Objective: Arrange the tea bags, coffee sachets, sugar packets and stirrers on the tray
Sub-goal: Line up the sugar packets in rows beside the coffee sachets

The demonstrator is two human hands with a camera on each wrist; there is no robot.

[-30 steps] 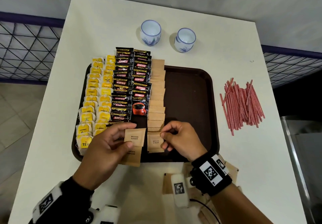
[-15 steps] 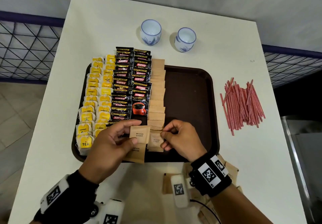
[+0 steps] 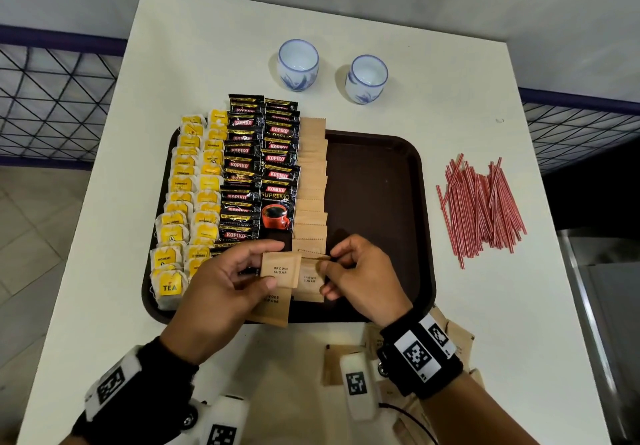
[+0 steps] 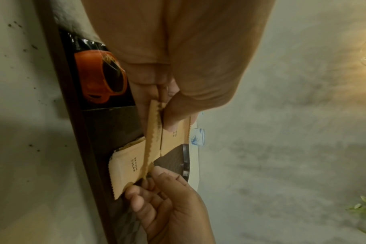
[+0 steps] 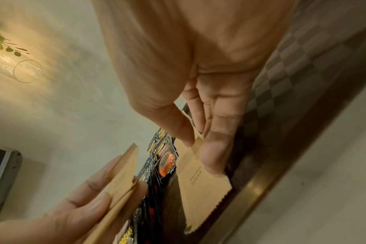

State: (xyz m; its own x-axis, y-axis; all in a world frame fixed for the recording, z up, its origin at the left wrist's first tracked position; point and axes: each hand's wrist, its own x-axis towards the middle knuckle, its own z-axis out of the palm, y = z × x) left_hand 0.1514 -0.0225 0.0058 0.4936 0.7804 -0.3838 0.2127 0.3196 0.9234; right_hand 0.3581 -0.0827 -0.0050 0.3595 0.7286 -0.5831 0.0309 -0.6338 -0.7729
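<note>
On the brown tray (image 3: 381, 202) lie yellow tea bags (image 3: 194, 202) in two columns, black coffee sachets (image 3: 259, 167) and a column of brown sugar packets (image 3: 311, 181). My left hand (image 3: 268, 264) grips a few sugar packets (image 3: 280, 271) over the tray's near edge, also seen as held packets (image 4: 173, 137). My right hand (image 3: 327, 264) pinches one sugar packet (image 3: 308, 283) at the near end of the sugar column; that packet (image 5: 198, 183) lies between thumb and fingers. Red stirrers (image 3: 481, 209) lie in a loose heap on the table, right of the tray.
Two white-and-blue cups (image 3: 298, 65) (image 3: 366, 79) stand behind the tray. More sugar packets (image 3: 457, 340) lie on the white table (image 3: 485, 306) under my right wrist. The tray's right half is bare. A wire fence runs along both sides of the table.
My left hand has carried its sugar packets forward and right, up beside the right hand. The right hand has stayed at the near end of the sugar column.
</note>
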